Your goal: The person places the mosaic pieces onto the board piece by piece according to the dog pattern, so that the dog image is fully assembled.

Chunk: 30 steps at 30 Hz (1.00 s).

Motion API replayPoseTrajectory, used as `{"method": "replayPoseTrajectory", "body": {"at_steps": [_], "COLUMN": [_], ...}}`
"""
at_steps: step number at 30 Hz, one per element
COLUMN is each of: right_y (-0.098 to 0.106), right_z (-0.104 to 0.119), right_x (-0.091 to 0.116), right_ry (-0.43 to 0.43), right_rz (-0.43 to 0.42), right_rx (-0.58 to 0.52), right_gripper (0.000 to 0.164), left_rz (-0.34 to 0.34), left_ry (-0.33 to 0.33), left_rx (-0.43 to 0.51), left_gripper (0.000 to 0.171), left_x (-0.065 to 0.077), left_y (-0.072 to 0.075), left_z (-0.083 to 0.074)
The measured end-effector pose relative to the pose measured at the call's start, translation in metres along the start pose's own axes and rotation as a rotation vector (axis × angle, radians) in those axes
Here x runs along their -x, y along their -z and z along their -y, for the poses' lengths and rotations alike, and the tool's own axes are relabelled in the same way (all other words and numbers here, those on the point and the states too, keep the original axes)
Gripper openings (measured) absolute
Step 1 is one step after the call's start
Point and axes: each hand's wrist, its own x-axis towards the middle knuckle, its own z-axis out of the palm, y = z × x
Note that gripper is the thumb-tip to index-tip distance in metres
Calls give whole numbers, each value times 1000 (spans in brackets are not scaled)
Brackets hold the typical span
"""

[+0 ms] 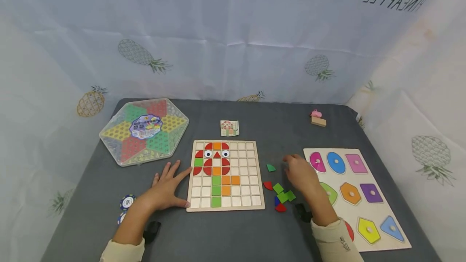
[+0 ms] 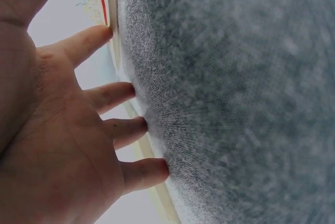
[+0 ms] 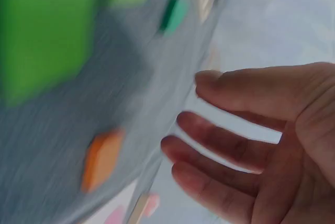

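A square wooden grid board (image 1: 260, 197) holds red, orange and green tiles and two eye pieces. At its left edge, my left hand (image 1: 162, 188) is spread, thumb and index fingertip against the frame. To the board's right, over the table, my right hand (image 1: 301, 175) has loosely bent fingers, with nothing between them in the right wrist view. Below these fingers lies an orange tile (image 3: 103, 160), hidden in the head view. Nearby are a dark green quarter-round piece (image 1: 271, 167), several light green tiles (image 1: 282, 197), red pieces (image 1: 267, 185) and a blue one (image 1: 277, 201).
A small pattern card (image 1: 229, 128) lies behind the board. A hexagonal checkers box (image 1: 145, 130) is at the back left, with poker chips (image 1: 127, 202) in front. To the right is a shape puzzle (image 1: 349, 209); behind it, a wooden block (image 1: 318, 121) and pink figure (image 1: 316, 113).
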Motion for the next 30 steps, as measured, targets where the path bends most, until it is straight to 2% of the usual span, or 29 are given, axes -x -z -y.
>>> {"method": "replayPoseTrajectory", "body": {"at_steps": [3,7,11,18,22,26,28,30], "right_y": [-2,-10,-15,-14,-12,-10,-11,-14], "right_z": [-18,-27,-30,-28,-23,1,22,45], "right_x": [5,10,10,15,14,14,15,17], "right_ry": [-40,-18,10,-44,-33,55,149,269], "right_rz": [21,6,-28,55,35,-51,-77,-65], "right_rx": [38,51,18,28,24,-11,-59,-90], "right_gripper": [25,17,14,19,24,36,39,35], "left_rz": [-2,9,22,31,31,25,22,17], "left_ry": [-1,11,12,12,14,12,9,9], "left_rx": [-2,-7,2,21,18,12,13,17], "left_gripper": [103,104,104,103,104,104,104,103], "left_x": [-1,-1,-1,1,2,1,1,1], "left_y": [3,5,4,1,1,0,1,1], "left_z": [-1,-1,0,-1,-1,0,0,0]}}
